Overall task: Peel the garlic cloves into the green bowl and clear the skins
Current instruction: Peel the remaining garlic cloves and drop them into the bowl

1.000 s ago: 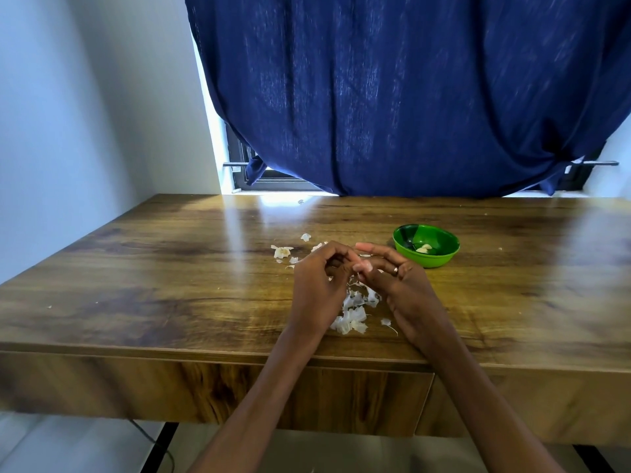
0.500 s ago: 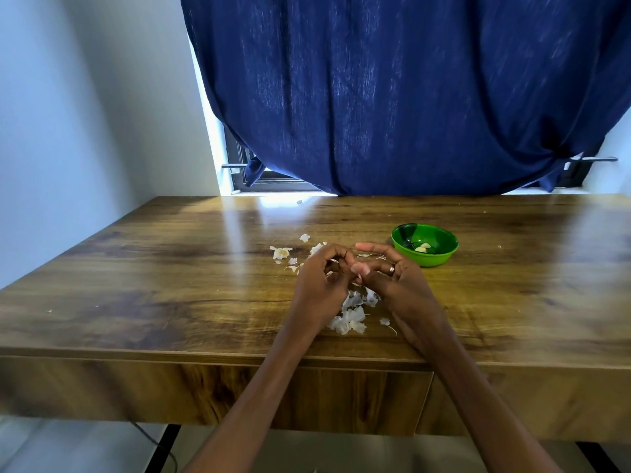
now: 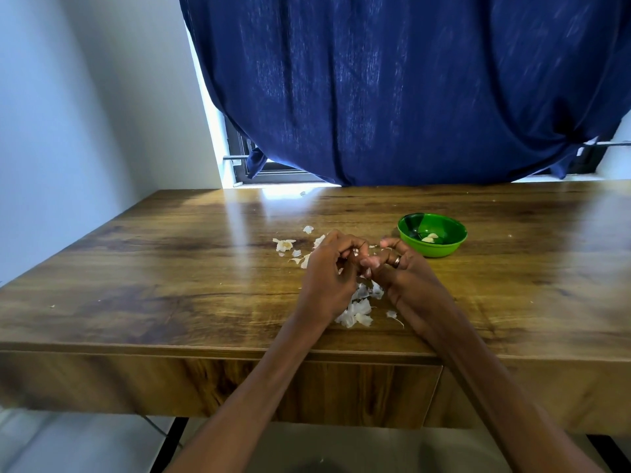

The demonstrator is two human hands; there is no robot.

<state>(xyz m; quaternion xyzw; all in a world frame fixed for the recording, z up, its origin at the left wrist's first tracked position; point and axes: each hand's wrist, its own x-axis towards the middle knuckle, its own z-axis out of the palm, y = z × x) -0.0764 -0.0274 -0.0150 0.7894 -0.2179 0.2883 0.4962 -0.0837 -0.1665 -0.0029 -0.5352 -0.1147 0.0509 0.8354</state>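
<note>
My left hand [image 3: 329, 273] and my right hand [image 3: 397, 273] meet fingertip to fingertip over the middle of the wooden table [image 3: 170, 268]. Both have curled fingers that pinch a small garlic clove [image 3: 356, 260] between them, and the clove is mostly hidden. A ring shows on my right hand. White garlic skins [image 3: 355, 310] lie in a heap under and between my wrists. More skins [image 3: 284, 245] lie scattered to the left of my left hand. The green bowl [image 3: 444, 249] stands to the right, beyond my right hand, with a peeled clove [image 3: 429, 237] inside.
A dark blue curtain [image 3: 392, 90] hangs over the window behind the table's far edge. A white wall stands at the left. The table's front edge runs just under my forearms, with a drawer front below it.
The hands stay together in the same place. The fingers have shifted a little around the clove. The view has tilted slightly.
</note>
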